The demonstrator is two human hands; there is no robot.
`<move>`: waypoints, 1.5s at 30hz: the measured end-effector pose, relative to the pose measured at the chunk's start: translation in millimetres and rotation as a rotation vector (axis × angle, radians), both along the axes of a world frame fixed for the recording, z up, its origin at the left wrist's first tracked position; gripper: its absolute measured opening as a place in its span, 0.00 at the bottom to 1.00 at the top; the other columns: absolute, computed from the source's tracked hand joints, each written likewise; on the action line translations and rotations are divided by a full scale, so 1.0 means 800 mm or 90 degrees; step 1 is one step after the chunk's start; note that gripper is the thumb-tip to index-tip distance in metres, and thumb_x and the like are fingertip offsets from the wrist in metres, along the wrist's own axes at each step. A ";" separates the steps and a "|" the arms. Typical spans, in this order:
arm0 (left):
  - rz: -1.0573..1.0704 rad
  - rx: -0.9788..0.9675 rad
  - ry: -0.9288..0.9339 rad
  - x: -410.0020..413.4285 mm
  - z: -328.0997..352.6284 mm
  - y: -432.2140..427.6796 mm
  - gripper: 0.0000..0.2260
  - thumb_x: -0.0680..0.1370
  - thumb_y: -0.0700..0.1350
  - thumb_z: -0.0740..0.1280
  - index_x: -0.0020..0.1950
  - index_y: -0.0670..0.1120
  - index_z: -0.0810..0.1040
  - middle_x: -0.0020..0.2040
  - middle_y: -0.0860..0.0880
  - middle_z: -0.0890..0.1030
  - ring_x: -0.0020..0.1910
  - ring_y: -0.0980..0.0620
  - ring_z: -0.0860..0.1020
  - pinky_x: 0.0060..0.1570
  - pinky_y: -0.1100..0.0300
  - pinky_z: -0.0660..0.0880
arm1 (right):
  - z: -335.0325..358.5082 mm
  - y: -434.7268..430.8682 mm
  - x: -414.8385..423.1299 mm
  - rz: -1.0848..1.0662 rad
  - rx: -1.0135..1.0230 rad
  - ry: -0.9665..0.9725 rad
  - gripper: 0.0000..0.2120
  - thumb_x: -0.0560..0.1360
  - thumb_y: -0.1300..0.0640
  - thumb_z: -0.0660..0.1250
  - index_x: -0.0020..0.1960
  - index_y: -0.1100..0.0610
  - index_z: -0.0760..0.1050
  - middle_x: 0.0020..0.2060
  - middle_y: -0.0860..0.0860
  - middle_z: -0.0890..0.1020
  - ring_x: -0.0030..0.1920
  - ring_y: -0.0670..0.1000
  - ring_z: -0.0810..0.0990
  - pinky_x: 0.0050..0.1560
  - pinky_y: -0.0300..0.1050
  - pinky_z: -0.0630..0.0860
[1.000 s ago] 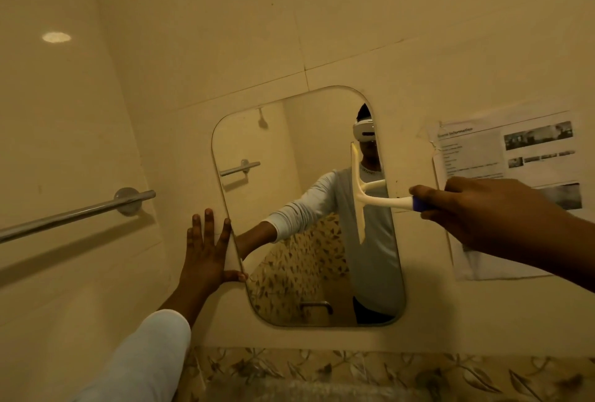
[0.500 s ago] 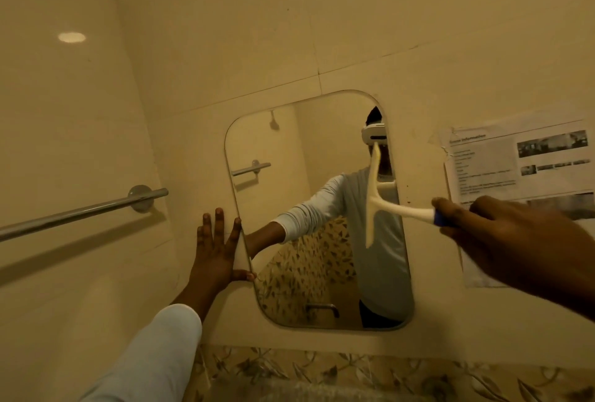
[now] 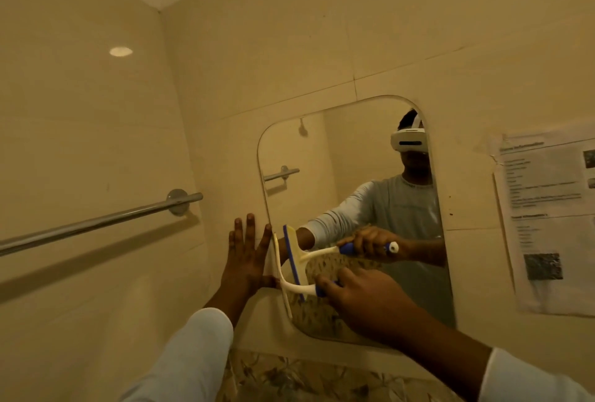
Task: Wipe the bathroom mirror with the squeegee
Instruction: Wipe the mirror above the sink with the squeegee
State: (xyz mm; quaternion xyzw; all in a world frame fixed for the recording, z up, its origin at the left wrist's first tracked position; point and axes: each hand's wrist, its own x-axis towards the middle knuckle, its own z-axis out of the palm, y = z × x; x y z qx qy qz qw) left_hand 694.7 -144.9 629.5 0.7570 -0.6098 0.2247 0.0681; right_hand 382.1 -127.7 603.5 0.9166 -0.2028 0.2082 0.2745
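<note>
1. The mirror hung on the tiled wall, at about 3 o'clock from the middle of the view.
2. The right hand was wrapped tight around the blue grip of the squeegee.
3. The squeegee blade stood nearly upright, at 9 o'clock on the mirror, right by its left edge and low down. It looked pressed to the glass, but I could not be sure it touched.
4. The left hand lay flat on the wall with its fingers spread and holding nothing, at 9 o'clock from the blade and just beside it.
5. The step looked like a wipe across the lower part of the glass, with the blade at the left end of it.
6. The next wipe would need the blade pressed flat and even, so no streaks get left.
7. The top of the mirror, at 12 o'clock, would probably need a wipe too. I could not see water or marks on it.
8. A towel bar was at 9 o'clock, well apart from the hands.
</note>
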 end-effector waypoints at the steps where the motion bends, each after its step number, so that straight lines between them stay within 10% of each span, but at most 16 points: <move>1: 0.001 -0.003 0.001 0.001 -0.001 -0.001 0.65 0.65 0.76 0.70 0.77 0.50 0.25 0.74 0.39 0.19 0.73 0.33 0.22 0.76 0.34 0.34 | -0.001 -0.003 0.007 -0.008 -0.012 -0.001 0.20 0.73 0.43 0.77 0.62 0.48 0.80 0.42 0.49 0.83 0.33 0.48 0.80 0.29 0.41 0.62; 8: 0.020 -0.012 -0.010 0.002 -0.001 -0.009 0.66 0.63 0.77 0.70 0.76 0.53 0.22 0.74 0.40 0.19 0.74 0.33 0.22 0.76 0.35 0.34 | 0.001 -0.022 0.031 -0.041 0.054 -0.076 0.21 0.86 0.49 0.61 0.77 0.54 0.65 0.59 0.58 0.80 0.50 0.57 0.81 0.44 0.49 0.74; 29: -0.001 -0.028 -0.028 0.007 -0.004 -0.006 0.67 0.61 0.81 0.65 0.77 0.51 0.24 0.76 0.36 0.23 0.75 0.30 0.25 0.77 0.34 0.35 | -0.009 0.000 -0.053 -0.133 0.097 -0.072 0.31 0.84 0.51 0.65 0.81 0.51 0.55 0.62 0.57 0.76 0.52 0.56 0.79 0.42 0.47 0.69; 33: -0.027 -0.044 -0.021 0.008 -0.006 -0.005 0.67 0.60 0.80 0.67 0.73 0.55 0.20 0.77 0.36 0.25 0.75 0.31 0.25 0.77 0.34 0.35 | -0.006 0.006 -0.101 -0.156 0.035 -0.070 0.34 0.73 0.48 0.79 0.76 0.50 0.71 0.46 0.54 0.82 0.34 0.50 0.75 0.31 0.43 0.67; 37: -0.047 -0.059 -0.017 0.007 -0.008 -0.003 0.67 0.60 0.80 0.68 0.75 0.55 0.22 0.78 0.35 0.27 0.76 0.30 0.27 0.77 0.33 0.37 | -0.003 0.014 -0.138 -0.186 0.057 -0.086 0.33 0.82 0.48 0.68 0.82 0.49 0.59 0.53 0.53 0.79 0.40 0.50 0.76 0.38 0.43 0.71; 40: -0.051 -0.060 -0.020 0.007 -0.009 -0.002 0.67 0.60 0.79 0.69 0.76 0.54 0.23 0.78 0.35 0.29 0.76 0.30 0.28 0.77 0.32 0.38 | 0.011 0.031 -0.173 -0.194 0.006 -0.084 0.33 0.63 0.48 0.86 0.66 0.53 0.82 0.35 0.51 0.80 0.26 0.47 0.75 0.24 0.38 0.66; 45: -0.063 -0.067 -0.020 0.009 -0.011 -0.004 0.67 0.60 0.79 0.69 0.78 0.54 0.26 0.79 0.35 0.30 0.77 0.30 0.30 0.77 0.31 0.41 | 0.015 0.044 -0.219 -0.209 -0.022 -0.141 0.34 0.53 0.52 0.90 0.57 0.55 0.87 0.28 0.51 0.76 0.22 0.45 0.63 0.20 0.34 0.61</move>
